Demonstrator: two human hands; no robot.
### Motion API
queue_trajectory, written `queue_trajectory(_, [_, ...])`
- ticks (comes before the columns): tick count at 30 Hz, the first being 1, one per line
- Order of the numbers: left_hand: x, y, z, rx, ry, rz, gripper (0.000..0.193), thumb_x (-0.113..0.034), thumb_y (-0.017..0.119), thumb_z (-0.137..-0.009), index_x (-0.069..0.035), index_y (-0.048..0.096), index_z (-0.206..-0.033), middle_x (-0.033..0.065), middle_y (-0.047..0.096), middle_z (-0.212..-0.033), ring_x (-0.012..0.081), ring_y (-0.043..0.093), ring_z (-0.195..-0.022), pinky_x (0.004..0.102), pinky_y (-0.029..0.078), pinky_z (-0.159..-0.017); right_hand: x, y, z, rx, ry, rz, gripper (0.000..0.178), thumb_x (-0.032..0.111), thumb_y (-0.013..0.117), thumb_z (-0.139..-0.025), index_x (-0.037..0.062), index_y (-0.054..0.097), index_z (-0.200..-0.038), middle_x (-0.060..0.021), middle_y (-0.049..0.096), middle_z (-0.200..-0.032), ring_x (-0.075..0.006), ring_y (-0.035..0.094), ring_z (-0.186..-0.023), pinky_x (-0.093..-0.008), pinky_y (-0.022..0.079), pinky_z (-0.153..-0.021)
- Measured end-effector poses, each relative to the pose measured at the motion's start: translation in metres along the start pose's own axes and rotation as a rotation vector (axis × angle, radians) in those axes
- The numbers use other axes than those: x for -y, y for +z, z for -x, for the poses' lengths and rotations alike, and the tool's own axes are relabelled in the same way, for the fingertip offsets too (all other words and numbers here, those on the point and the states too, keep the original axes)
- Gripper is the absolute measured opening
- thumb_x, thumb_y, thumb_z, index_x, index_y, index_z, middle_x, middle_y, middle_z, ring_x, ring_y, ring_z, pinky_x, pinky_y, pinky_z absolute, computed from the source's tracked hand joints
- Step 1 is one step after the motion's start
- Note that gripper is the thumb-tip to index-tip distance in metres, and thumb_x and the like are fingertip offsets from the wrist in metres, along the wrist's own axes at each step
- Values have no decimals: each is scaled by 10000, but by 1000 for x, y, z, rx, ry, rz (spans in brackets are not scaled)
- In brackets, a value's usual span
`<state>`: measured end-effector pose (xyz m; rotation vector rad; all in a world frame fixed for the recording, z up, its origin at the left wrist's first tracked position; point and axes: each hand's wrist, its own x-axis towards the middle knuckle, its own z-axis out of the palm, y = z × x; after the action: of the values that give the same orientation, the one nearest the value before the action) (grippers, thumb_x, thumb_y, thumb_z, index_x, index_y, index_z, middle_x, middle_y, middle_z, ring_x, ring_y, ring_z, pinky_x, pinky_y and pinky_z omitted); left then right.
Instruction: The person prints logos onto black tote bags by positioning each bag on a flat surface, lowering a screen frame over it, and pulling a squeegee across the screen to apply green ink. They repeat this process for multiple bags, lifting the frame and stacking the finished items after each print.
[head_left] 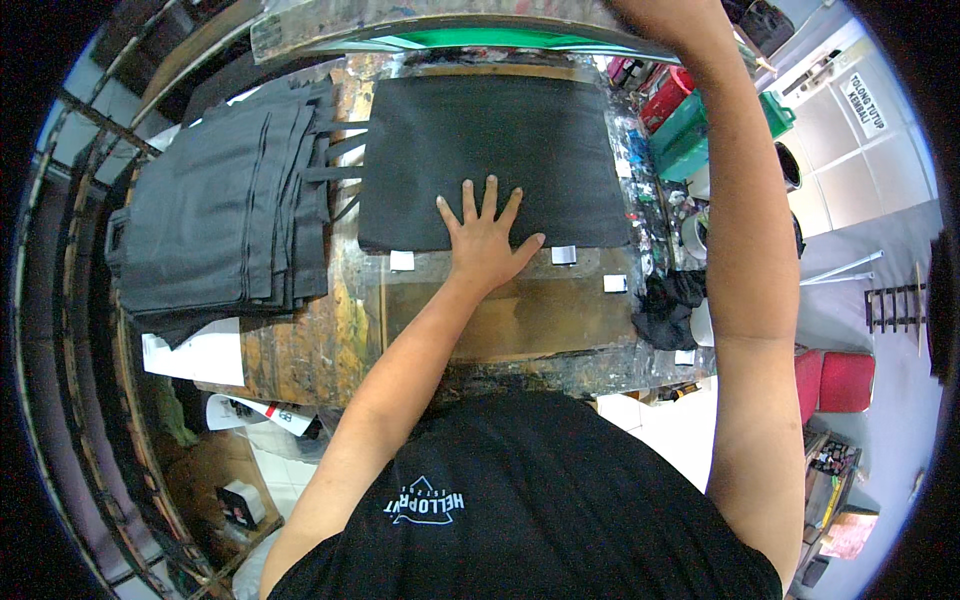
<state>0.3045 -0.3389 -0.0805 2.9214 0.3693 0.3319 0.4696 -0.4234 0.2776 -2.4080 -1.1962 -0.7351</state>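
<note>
Under the flat, spread left hand (487,243) lay a black cloth bag (490,160), long axis sideways, straps pointing left; couldn't tell the right hand's grip.

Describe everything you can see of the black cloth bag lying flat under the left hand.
The black cloth bag is a plain, matte, woven-looking rectangle, lying flat and smooth on the paint-stained worktable. Thin black straps stick out from its left edge toward the stack of similar dark bags beside it. Its far edge runs under a raised frame with a green screen. The left hand presses open-palmed, fingers spread, on its near edge. Small white tabs sit on the table just along that edge.
</note>
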Motion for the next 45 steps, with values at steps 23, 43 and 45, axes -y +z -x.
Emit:
queue_trajectory(23, [123,-98,98,-415,-338,875,829,-223,1001,-664,13,620,-1362,111,751,-1150,236,688,-1019,387,514,-957,7,107,171,243,-127,115,595,294,829,-800,145,577,-1318,-135,612,-1103,-321,571,-1143,-537,392,-988])
queue_trajectory(43, [129,-49,122,-389,-366,422,1097,-391,1009,-555,-7,550,-1474,175,685,-1246,356,535,-1154,463,364,-1036,24,130,207,426,-108,-6,587,193,845,-722,82,537,-1209,-115,590,-1046,-327,570,-1036,-476,387,-867])
queue_trajectory(45, [131,-46,127,-419,-353,407,1111,-427,1003,-541,-2,555,-1464,158,698,-1247,348,547,-1148,464,358,-1017,31,136,215,392,-100,1,569,143,832,-698,85,544,-1186,-93,563,-1020,-309,548,-1021,-465,361,-870])
